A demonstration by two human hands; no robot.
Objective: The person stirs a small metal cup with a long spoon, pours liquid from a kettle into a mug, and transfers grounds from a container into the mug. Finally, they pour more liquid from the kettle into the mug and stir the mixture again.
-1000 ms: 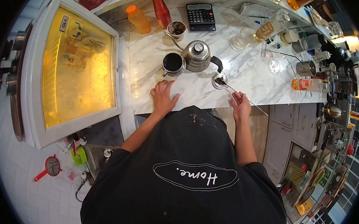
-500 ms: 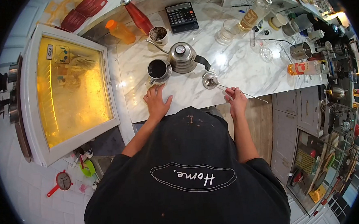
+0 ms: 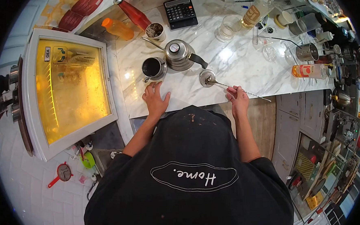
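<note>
My left hand (image 3: 155, 100) rests on the marble counter with its fingers spread. Its fingertips are just below a metal cup (image 3: 161, 72) of dark liquid. My right hand (image 3: 239, 101) pinches the twisted shaft of a long bar spoon (image 3: 223, 84). The spoon's bowl end lies over a small round metal dish (image 3: 204, 73), where something dark shows. Behind the dish and cup stands a steel gooseneck kettle (image 3: 177, 63), its black handle towards the dish and its spout pointing back left.
A white cup with dark residue (image 3: 155, 31), an orange bottle (image 3: 118, 29), a red bottle (image 3: 134, 13) and a calculator (image 3: 180, 13) line the back. Glassware and bottles (image 3: 308, 71) crowd the right. A yellow-lit glass-door cabinet (image 3: 73, 89) stands at left.
The camera view has shifted slightly, so the counter items sit a little higher in it. Both hands keep nearly the same pose, the right still holding the bar spoon at the dish.
</note>
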